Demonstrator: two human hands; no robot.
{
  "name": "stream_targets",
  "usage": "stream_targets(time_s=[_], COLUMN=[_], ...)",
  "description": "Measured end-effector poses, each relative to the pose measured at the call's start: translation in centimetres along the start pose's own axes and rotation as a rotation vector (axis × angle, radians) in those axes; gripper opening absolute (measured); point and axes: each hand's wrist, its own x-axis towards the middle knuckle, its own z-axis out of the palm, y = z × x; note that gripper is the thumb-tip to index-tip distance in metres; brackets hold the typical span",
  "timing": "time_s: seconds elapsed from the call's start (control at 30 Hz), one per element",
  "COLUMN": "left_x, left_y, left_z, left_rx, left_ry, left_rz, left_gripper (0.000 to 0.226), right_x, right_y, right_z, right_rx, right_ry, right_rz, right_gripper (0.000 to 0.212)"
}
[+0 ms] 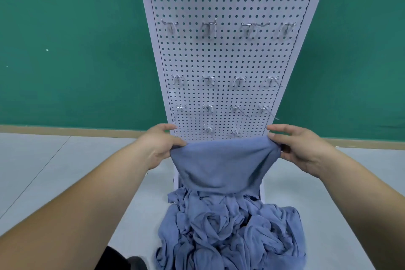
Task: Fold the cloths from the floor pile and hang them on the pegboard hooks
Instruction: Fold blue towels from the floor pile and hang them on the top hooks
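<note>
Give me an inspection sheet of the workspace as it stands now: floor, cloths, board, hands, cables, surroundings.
Surface: pale grey floor with thin seam lines.
Job's things: one blue cloth held stretched out in front of the foot of the pegboard; crumpled cloth pile on the floor below it; rows of metal hooks, none seen carrying a cloth.
Clutter: a dark shape at the bottom edge, cannot tell what.
Grippers: left hand and right hand each pinch an upper corner of the blue cloth.
Cables: nothing seen.
Surroundings: green wall with a tan skirting strip.
</note>
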Motion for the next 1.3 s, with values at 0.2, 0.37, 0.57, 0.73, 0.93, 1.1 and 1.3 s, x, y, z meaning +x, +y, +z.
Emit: stream_targets(time_s=[0.2, 0.37, 0.57, 0.73, 0.93, 1.1, 1.3], left_x=[0.1, 0.1, -0.9, -0.7, -0.9, -0.6, -0.7], left_y=[0.0, -0.2, 0.8, 0.3, 0.2, 0.2, 0.4], left_z=[-0.2, -0.4, -1.3, -2.0, -2.0, -1.7, -2.1], left_rx=[0.528, 0.278, -0.101, 0.324, 0.428, 0.387, 0.441], left_ry=[0.167, 0.106, -0.142, -0.072, 0.004, 0.029, -0.019], left_rz=[0.268, 0.202, 0.002, 0.157, 0.269, 0.308, 0.290], left_gripper=[0.060, 0.042, 0.048, 0.055, 0.042, 0.034, 0.026], right_x=[-0.6, -0.5, -0.1, 0.6, 1.1, 1.0, 1.4], right_y=[0.3, 0.5, 0.8, 1.5, 1.7, 1.7, 1.9], right_z=[0.1, 0.3, -0.3, -1.0, -1.1, -0.8, -1.0], right_rx=[-0.249, -0.274, -0.116, -0.127, -0.148, -0.408, -0.681], right_ry=[0.089, 0.148, 0.064, 0.028, 0.020, 0.055, 0.156], right_rz=[-0.208, -0.259, -0.127, -0.088, -0.092, -0.206, -0.303], right_gripper=[0.006, 0.006, 0.026, 0.035, 0.039, 0.040, 0.015])
